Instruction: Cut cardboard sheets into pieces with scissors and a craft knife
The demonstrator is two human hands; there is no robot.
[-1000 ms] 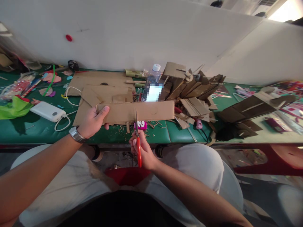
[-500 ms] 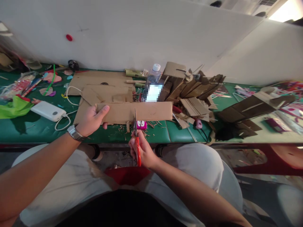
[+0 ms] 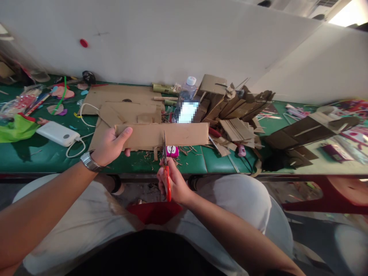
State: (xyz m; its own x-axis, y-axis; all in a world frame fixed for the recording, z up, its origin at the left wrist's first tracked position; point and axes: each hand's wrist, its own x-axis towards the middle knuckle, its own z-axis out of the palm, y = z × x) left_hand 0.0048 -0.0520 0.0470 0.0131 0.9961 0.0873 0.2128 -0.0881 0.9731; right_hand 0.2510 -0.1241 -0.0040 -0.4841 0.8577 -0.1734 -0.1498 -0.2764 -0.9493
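A long cardboard strip is held level above the front of the green table. My left hand grips its left end, thumb on top and fingers underneath. My right hand is closed around the orange handles of a pair of scissors. The scissor blades point away from me and straddle the strip's near edge around its middle, one blade lying over the top face. Whether the cardboard is cut through there I cannot tell. Below the strip, a small pink object and cardboard shavings lie on the table.
Flat cardboard sheets lie behind my left hand. A clear bottle, a lit phone and stacked cardboard pieces stand beyond the strip. At left sits a white power bank with a cable; a cardboard construction stands at right.
Hardly anything differs. Both hands, the strip and the scissors keep the same grip and position, with only a tiny shift of the whole view.
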